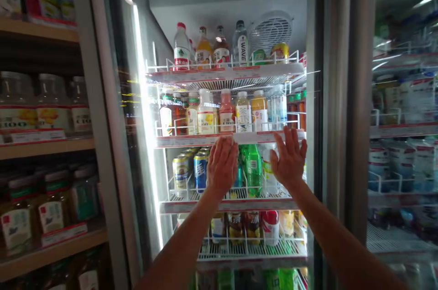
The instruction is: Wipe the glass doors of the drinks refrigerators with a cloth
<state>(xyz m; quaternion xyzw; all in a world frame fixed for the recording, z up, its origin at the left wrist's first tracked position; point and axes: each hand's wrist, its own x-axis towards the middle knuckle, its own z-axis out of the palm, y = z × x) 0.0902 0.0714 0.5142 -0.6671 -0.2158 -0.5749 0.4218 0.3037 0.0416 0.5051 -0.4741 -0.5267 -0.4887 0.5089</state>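
My left hand (222,164) is raised flat in front of the drinks fridge, fingers stretched and close together, palm toward the glass door (132,112). A pale patch shows by its fingertips; I cannot make out what it is. My right hand (289,155) is up to the right, fingers spread, with nothing seen in it. Whether either palm touches the glass I cannot tell. Behind the hands run a white shelf edge (246,138), a green bottle (253,169) and a blue can (200,171).
Wire shelves hold bottles and cans, among them a red-capped water bottle (181,46) and a pink drink bottle (226,110). To the left, a wooden shelf (44,146) carries jars. A metal door frame (337,112) and another fridge stand at right.
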